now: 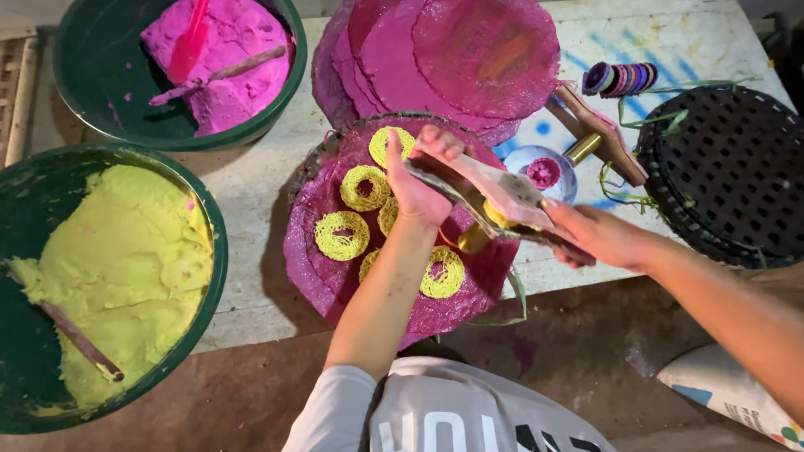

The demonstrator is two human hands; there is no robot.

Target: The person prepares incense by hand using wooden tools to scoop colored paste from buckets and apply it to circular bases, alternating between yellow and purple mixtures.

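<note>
Two green basins sit well left of the hands on the pale worktop (251, 192): one of yellow dough (126, 259), one of pink dough (222, 59). Beyond the hands lie stacked magenta woven mats (469, 59); a black perforated basket (729, 167) stands just beyond the right hand (595, 234). Both it and the left hand (419, 188) grip a wooden lever press with brass cylinder (494, 201), held above yellow stringy dough rings (342, 235) on a round magenta mat (310, 251).
</note>
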